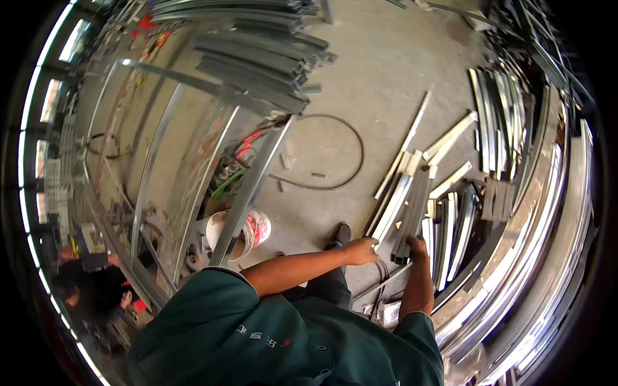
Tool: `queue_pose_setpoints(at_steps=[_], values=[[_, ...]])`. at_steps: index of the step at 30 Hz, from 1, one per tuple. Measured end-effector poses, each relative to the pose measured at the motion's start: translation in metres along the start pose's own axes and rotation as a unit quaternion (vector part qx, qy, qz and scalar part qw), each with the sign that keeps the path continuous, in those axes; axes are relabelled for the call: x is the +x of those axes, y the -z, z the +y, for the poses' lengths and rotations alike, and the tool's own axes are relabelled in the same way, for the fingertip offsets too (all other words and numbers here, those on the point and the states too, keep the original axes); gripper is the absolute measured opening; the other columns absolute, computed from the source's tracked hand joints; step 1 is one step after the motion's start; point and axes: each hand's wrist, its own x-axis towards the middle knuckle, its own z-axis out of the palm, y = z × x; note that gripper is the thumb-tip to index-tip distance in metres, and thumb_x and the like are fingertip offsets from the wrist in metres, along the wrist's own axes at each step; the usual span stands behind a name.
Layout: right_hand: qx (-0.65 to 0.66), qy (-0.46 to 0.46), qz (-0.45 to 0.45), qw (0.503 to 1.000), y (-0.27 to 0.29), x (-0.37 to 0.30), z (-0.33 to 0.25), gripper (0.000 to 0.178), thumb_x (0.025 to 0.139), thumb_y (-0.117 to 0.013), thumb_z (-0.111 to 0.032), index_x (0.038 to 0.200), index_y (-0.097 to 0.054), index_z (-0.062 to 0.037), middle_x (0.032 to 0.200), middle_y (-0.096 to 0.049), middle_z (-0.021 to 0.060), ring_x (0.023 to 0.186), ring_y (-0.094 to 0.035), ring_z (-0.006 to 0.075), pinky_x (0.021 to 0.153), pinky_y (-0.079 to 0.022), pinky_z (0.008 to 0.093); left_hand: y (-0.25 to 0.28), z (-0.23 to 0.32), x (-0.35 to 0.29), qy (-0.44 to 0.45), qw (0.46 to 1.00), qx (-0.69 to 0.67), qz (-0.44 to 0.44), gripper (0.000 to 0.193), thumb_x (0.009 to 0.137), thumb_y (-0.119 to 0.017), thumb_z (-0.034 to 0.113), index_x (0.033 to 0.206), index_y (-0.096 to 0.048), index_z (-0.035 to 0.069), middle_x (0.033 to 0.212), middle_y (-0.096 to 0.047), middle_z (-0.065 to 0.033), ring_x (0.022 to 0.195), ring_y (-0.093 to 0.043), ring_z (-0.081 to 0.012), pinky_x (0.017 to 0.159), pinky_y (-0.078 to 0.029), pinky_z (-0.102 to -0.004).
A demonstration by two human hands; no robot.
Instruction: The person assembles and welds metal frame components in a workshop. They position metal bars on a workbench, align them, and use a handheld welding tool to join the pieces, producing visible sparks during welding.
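Observation:
Several long metal bars lie side by side at the right of my feet. My left hand (362, 251) has its fingers curled at the near end of the pale, shiny metal bars (396, 199). Beside it, my right hand (418, 248) grips the near end of a bundle of dark grey square metal tubes (413, 212). The dark tubes run away from me, with their ends facing me between my two hands. My left fingers are partly hidden where they meet the bars.
A welded metal frame (254, 183) stands at the left, with a white bucket (259, 226) beside it. Grey profiles (257, 61) are stacked at the far side. A cable (362, 151) loops over the floor. Long metal lengths (541, 257) line the right; another person (90, 289) is at lower left.

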Motion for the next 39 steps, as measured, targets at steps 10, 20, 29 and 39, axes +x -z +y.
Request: queue_pose_setpoints(at_steps=[10, 20, 29, 39], values=[[-0.524, 0.080, 0.177, 0.830, -0.029, -0.042, 0.070, 0.023, 0.082, -0.073, -0.024, 0.088, -0.070, -0.0018, 0.086, -0.071, 0.0181, 0.077, -0.070, 0.0348, 0.068, -0.055, 0.0432, 0.039, -0.174, -0.336, 0.213, 0.880, -0.128, 0.404, 0.037, 0.084, -0.065, 0.020, 0.117, -0.066, 0.002, 0.097, -0.071, -0.0232, 0.093, -0.070, -0.0387, 0.084, -0.055, -0.0438], [-0.817, 0.097, -0.126, 0.555, -0.119, -0.111, 0.091, 0.013, 0.084, -0.073, -0.021, 0.089, -0.070, -0.0086, 0.081, -0.070, 0.0080, 0.073, -0.069, 0.0216, 0.066, -0.054, 0.0397, -0.009, -0.459, -0.629, 0.529, 0.564, -0.054, 0.633, 0.071, 0.079, -0.072, 0.023, 0.142, -0.043, 0.006, 0.132, -0.054, -0.0249, 0.119, -0.055, -0.0437, 0.097, -0.050, -0.0509], [-0.457, 0.231, -0.225, 0.829, -0.294, -0.209, 0.107, 0.021, 0.062, -0.072, -0.008, 0.081, -0.064, -0.0113, 0.083, -0.064, 0.0067, 0.088, -0.063, 0.0290, 0.076, -0.052, 0.0426, -0.044, -0.555, -0.711, 0.551, 0.613, -0.236, 0.515, 0.095, 0.078, -0.077, 0.029, 0.153, -0.023, 0.008, 0.136, -0.057, -0.0246, 0.123, -0.059, -0.0398, 0.100, -0.050, -0.0500], [-0.397, 0.205, -0.268, 0.854, -0.556, -0.398, 0.056, 0.053, 0.089, -0.064, -0.022, 0.136, -0.054, 0.0016, 0.112, -0.069, 0.0112, 0.097, -0.068, 0.0223, 0.073, -0.052, 0.0338, -0.034, -0.430, -0.745, 0.404, 0.580, -0.305, 0.638, 0.042, 0.071, -0.067, 0.020, 0.108, -0.060, 0.003, 0.099, -0.071, -0.0256, 0.099, -0.068, -0.0437, 0.088, -0.054, -0.0514]])
